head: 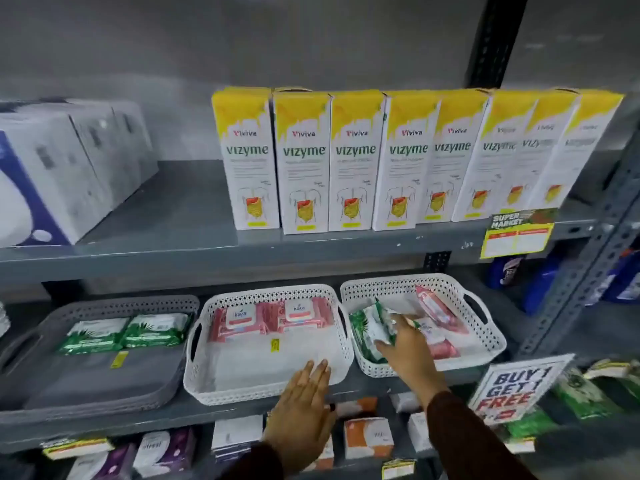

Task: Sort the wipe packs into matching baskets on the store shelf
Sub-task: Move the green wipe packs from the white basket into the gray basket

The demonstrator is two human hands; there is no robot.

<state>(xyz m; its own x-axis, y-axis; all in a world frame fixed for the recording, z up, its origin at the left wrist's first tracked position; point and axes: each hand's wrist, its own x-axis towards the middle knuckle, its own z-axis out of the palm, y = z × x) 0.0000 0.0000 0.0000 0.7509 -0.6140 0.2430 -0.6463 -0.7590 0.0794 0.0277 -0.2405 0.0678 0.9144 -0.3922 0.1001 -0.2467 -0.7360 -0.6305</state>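
— Right hand [405, 344]?
— Reaching into the right white basket [491, 337], fingers closing around a green wipe pack [372, 327] and gripping its near end; dark sleeve [460, 434] covering the forearm.
— Left hand [304, 407]?
— Lying flat, fingers straight and together, gripping nothing, fingertips resting over the front rim of the middle white basket [204, 368].
— Anything else in the right basket?
— Holding pink wipe packs [440, 313] too, one leaning tilted against the back wall, others lying behind the hand, mixed with the green.
— Middle basket?
— Carrying two pink Kara wipe packs [270, 318] side by side along the back; yellow sticker [275, 345] sitting on the bare floor.
— Further left?
— Showing a grey basket [104, 393] with two green wipe packs [124, 332] side by side at the back.
— Above?
— Standing in a row on the upper shelf [207, 251], Vizyme boxes [356, 161]; white boxes [65, 168] blurring at far left.
— Right edge?
— Hanging there, a "Buy 1 Get 1 Free" sign [512, 389].
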